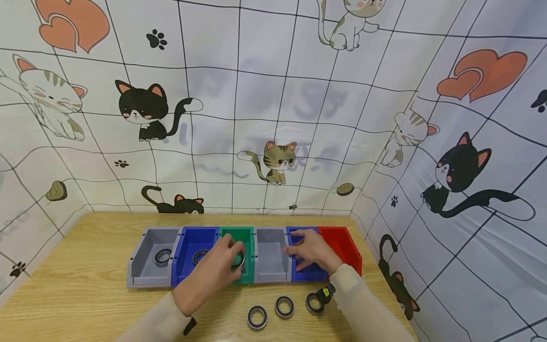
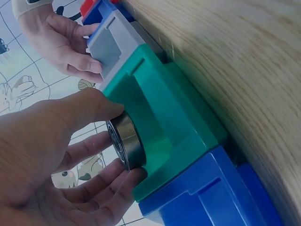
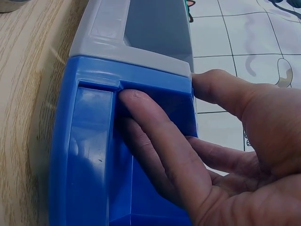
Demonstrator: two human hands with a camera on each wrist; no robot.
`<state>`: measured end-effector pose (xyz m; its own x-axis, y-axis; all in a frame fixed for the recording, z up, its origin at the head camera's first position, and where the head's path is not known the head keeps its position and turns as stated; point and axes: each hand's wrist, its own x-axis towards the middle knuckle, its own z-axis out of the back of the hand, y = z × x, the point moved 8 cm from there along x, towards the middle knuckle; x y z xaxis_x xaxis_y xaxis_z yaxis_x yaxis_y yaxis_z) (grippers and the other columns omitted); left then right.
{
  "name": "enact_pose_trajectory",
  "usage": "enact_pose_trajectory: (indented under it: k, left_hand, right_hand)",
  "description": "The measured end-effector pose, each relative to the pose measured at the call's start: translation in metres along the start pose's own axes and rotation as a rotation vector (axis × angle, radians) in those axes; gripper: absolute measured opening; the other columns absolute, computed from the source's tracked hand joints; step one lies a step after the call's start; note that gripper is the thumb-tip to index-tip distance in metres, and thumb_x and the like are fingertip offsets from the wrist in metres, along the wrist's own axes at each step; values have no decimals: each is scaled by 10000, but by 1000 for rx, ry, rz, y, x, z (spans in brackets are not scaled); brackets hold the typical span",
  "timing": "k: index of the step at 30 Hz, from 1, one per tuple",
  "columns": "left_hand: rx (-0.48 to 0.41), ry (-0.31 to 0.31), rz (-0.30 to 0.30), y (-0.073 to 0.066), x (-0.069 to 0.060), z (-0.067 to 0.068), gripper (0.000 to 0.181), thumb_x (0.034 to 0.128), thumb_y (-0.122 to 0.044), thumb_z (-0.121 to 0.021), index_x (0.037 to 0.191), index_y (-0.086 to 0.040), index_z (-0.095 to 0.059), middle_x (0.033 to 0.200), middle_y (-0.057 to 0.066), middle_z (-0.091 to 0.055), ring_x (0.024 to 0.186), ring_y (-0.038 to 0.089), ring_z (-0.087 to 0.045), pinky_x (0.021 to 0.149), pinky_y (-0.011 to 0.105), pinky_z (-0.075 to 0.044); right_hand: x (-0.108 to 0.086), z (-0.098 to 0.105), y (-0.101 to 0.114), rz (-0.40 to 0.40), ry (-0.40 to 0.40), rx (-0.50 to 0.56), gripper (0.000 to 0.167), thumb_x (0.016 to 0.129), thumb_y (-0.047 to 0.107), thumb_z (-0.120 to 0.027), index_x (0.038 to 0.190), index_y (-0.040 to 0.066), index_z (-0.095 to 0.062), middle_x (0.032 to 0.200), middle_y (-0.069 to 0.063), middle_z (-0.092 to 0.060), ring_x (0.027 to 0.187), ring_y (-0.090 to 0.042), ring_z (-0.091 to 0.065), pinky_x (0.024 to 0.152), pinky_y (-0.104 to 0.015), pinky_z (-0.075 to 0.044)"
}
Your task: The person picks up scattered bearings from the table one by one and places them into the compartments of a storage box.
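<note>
My left hand (image 1: 215, 263) pinches a ball bearing (image 2: 127, 141) between thumb and fingertips at the opening of the green bin (image 2: 164, 108). The bearing is a steel ring with a dark seal, held tilted on its edge. My right hand (image 1: 314, 249) reaches into the right-hand blue bin (image 3: 89, 150). Its fairly straight fingers (image 3: 164, 132) lie inside, while the thumb touches the bin's upper edge beside the right-hand grey bin (image 1: 271, 259). I see nothing held in this hand.
One bearing (image 1: 163, 257) lies in the left grey bin (image 1: 147, 242), another (image 1: 199, 257) in the left blue bin (image 1: 197, 237). The red bin (image 1: 342, 244) ends the row at right. In front on the wooden table (image 1: 94, 304) lie three bearings (image 1: 284, 297).
</note>
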<state>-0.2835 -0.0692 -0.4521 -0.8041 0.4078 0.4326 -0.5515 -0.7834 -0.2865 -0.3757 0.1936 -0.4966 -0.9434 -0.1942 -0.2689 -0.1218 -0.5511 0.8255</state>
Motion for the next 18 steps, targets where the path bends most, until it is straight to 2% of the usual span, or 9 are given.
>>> enact_pose_trajectory:
  k: [7, 18]
  left_hand:
    - [49, 6, 2, 3, 9, -8, 277, 923, -46, -950, 1079, -107, -728, 1009, 56, -561, 870, 140, -446, 657, 216, -455]
    - [50, 83, 59, 13, 23, -24, 257, 938, -30, -929, 1103, -87, -740, 1045, 93, -593, 907, 197, -474, 692, 296, -485]
  right_hand:
    - [1, 0, 0, 8, 4, -4, 812, 1020, 158, -927, 1707, -16, -530, 1312, -239, -794, 1002, -290, -861, 694, -440, -738]
    - [1, -1, 0, 9, 12, 2, 820, 1018, 157, -928, 1709, -20, -524, 1278, -225, -806, 974, -272, -863, 698, -441, -739]
